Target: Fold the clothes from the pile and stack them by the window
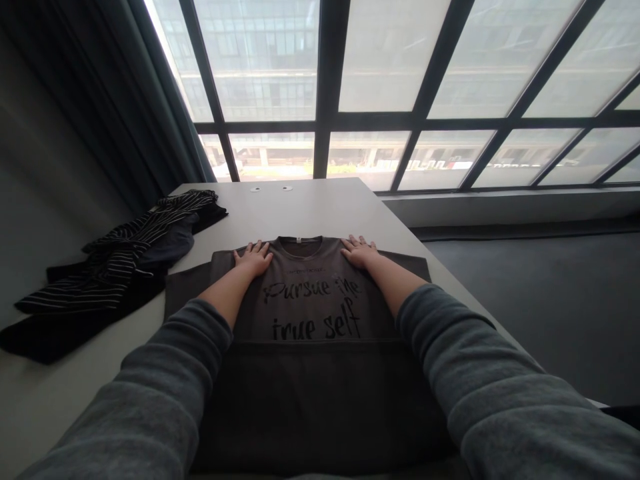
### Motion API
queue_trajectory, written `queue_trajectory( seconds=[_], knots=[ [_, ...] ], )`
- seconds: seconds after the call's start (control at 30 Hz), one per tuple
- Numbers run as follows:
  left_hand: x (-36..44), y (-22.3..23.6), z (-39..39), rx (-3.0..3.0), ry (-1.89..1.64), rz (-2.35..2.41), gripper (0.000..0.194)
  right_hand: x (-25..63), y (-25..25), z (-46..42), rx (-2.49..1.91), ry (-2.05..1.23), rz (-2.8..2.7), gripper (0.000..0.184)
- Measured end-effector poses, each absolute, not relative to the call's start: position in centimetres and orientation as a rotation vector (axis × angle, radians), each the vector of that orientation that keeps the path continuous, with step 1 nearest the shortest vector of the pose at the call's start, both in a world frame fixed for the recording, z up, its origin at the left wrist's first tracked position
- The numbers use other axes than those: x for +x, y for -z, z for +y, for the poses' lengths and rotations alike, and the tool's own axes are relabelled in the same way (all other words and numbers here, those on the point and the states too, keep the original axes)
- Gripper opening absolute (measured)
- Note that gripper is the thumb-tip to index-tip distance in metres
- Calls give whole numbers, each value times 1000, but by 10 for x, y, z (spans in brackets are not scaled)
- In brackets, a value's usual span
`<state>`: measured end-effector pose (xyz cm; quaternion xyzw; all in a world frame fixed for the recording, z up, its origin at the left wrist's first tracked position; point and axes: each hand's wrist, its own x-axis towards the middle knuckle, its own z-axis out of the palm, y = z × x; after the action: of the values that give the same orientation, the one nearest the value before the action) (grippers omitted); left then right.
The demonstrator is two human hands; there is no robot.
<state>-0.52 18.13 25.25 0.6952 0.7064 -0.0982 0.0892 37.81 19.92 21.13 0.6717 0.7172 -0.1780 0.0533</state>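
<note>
A dark grey T-shirt (310, 393) lies spread out face up, its neckline toward the window and black lettering across the chest. On its left shoulder area in the picture, my left hand (253, 258) rests flat with the fingers apart. My right hand (360, 252) lies flat on the opposite shoulder, fingers spread too. A straight edge or seam crosses the shirt just below the lettering; whether it is a fold I cannot tell. Both sleeves reach outward past my hands, and my forearms cover part of the sides.
Under the shirt is a white table (320, 207) with two round white fittings near its far edge. Striped and black clothes (125, 260) are heaped at the left edge. A dark curtain (120, 87) hangs behind them. Grey floor (540, 293) lies right of the table, below large windows.
</note>
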Motion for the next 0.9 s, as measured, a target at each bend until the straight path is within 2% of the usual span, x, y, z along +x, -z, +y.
queue_trajectory(
  seconds=[0.63,0.9],
  knots=[
    [-7,-237,263,2026,291,2145,74,386,-202,277,2024,501,2203,68],
    [-2,-244,260,2042,307,2192,72,382,-212,269,2062,372,2229,67]
  ],
)
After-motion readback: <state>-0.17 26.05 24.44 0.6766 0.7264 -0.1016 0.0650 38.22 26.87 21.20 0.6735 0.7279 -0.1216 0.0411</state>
